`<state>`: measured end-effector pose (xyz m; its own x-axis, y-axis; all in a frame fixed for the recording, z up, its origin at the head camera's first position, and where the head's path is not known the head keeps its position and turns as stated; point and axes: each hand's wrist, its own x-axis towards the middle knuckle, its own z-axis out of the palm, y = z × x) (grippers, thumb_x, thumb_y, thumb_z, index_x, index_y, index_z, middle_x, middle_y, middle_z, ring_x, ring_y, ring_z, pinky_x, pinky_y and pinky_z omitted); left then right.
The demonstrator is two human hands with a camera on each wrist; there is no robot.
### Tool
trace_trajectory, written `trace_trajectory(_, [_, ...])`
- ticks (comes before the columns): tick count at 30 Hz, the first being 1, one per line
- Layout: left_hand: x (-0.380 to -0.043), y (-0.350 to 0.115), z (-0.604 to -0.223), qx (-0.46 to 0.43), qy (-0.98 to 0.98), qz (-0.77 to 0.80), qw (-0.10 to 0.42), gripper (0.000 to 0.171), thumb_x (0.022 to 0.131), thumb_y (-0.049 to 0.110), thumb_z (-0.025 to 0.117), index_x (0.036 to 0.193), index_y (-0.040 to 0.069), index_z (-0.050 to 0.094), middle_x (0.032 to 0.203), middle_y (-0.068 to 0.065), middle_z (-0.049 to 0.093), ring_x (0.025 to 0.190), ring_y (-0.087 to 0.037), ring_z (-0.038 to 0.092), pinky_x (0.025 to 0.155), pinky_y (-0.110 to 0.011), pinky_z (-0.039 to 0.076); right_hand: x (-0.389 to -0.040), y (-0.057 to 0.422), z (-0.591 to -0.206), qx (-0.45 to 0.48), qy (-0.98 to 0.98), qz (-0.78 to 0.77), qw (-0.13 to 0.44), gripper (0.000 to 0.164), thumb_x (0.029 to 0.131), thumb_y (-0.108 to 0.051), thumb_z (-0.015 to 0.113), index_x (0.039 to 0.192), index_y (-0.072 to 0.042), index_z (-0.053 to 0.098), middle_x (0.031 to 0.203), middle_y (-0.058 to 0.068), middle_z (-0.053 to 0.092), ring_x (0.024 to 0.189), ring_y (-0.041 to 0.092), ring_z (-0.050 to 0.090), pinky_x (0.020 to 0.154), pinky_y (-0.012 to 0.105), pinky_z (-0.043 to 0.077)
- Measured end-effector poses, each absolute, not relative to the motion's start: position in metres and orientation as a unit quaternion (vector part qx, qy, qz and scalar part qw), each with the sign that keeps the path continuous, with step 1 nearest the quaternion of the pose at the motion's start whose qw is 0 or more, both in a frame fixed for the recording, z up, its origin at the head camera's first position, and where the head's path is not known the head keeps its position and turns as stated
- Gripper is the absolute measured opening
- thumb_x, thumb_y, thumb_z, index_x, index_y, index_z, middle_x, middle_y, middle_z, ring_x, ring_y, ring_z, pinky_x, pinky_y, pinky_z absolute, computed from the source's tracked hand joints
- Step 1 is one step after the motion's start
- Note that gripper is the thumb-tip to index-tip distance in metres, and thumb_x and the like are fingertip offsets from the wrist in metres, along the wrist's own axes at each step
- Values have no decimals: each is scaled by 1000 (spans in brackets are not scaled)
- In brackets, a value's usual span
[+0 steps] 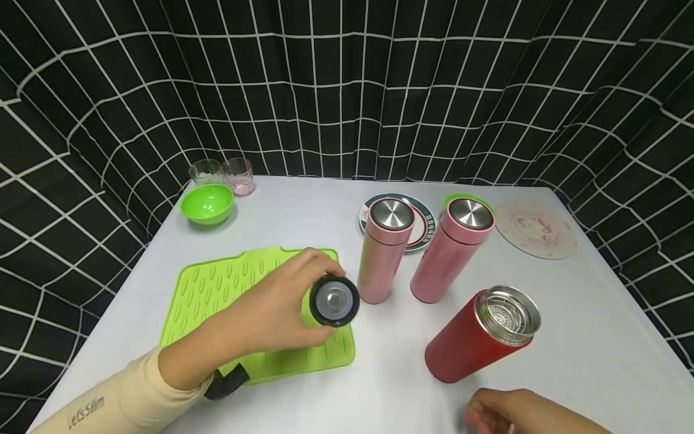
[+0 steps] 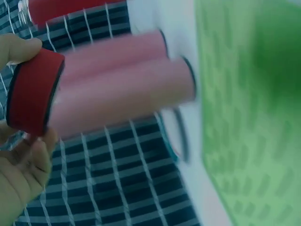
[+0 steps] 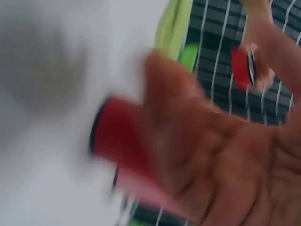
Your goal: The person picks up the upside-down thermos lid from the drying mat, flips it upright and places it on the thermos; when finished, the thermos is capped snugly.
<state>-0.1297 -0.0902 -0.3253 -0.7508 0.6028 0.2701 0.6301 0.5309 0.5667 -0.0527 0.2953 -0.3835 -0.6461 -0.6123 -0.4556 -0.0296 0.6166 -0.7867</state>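
My left hand (image 1: 290, 301) pinches a round flask lid (image 1: 334, 300) above the green mat (image 1: 208, 295). In the left wrist view the lid (image 2: 35, 92) shows a red side with dark rims, held between thumb and fingers. The red flask (image 1: 466, 340) stands lidless on the table at the right, a metal strainer visible in its mouth. Near the bottom edge, my right hand (image 1: 523, 413) is close to this flask with loosely bent fingers and nothing in them. Blur covers the fingers (image 3: 171, 84) in the right wrist view.
Two pink flasks (image 1: 384, 259) with steel-topped lids stand mid-table. Behind them lie a patterned plate (image 1: 368, 208) and a green-rimmed dish (image 1: 452, 198). A pale round board (image 1: 537, 229) lies at right; a green bowl (image 1: 207, 205) and two glasses (image 1: 238, 175) are back left.
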Motion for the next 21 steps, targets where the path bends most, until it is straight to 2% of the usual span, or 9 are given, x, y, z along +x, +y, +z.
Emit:
trace_trajectory(2, [-121, -79, -320, -407, -854, -322, 33, 64, 68, 25, 88, 124, 20, 55, 121, 9, 48, 110, -6, 49, 95, -26, 45, -52, 279, -380, -226, 785, -449, 363, 25, 92, -17, 68, 114, -10, 60, 91, -8, 62, 78, 8, 58, 64, 22, 50])
trace_trajectory(4, [-114, -68, -317, -452, -835, -311, 43, 64, 68, 24, 88, 123, 19, 56, 122, 7, 48, 111, -7, 47, 96, -24, 42, -53, 259, -370, -215, 776, -485, 340, 34, 95, -17, 65, 125, -5, 57, 103, -1, 64, 84, 12, 60, 69, 24, 51])
trace_trajectory(7, [-106, -51, -316, -511, -802, -305, 51, 63, 68, 22, 88, 122, 18, 56, 119, 4, 48, 109, -7, 46, 96, -18, 39, -55, 233, -357, -193, 776, -524, 295, 39, 97, -18, 63, 132, -3, 54, 111, 6, 66, 90, 19, 63, 77, 27, 54])
trace_trajectory(11, [-102, -38, -318, -567, -768, -288, 82, 63, 68, 22, 87, 122, 15, 55, 116, 2, 48, 106, -9, 46, 96, -15, 37, -56, 211, -348, -218, 773, -554, 218, 31, 96, -16, 64, 126, -11, 59, 106, 2, 69, 93, 21, 67, 81, 29, 55])
trace_trajectory(16, [-102, -34, -318, -575, -761, -280, 109, 64, 70, 24, 86, 125, 16, 55, 118, 0, 47, 108, -11, 46, 97, -17, 38, -55, 203, -347, -242, 762, -583, 144, 26, 94, -7, 66, 119, -12, 62, 99, 3, 70, 85, 21, 68, 76, 32, 57])
trace_trajectory(19, [-100, -36, -317, -558, -773, -291, 83, 71, 71, 26, 87, 130, 17, 50, 123, 0, 45, 110, -10, 46, 96, -17, 38, -52, 200, -346, -259, 767, -579, 95, 31, 91, -3, 68, 119, -13, 60, 100, 2, 69, 82, 20, 68, 71, 33, 58])
trace_trajectory(21, [-98, -39, -314, -537, -785, -305, 40, 79, 71, 32, 87, 135, 17, 45, 127, 2, 44, 113, -7, 45, 97, -15, 38, -48, 197, -344, -281, 774, -566, 48, 39, 87, 1, 71, 121, -13, 58, 101, 2, 68, 82, 19, 68, 69, 32, 58])
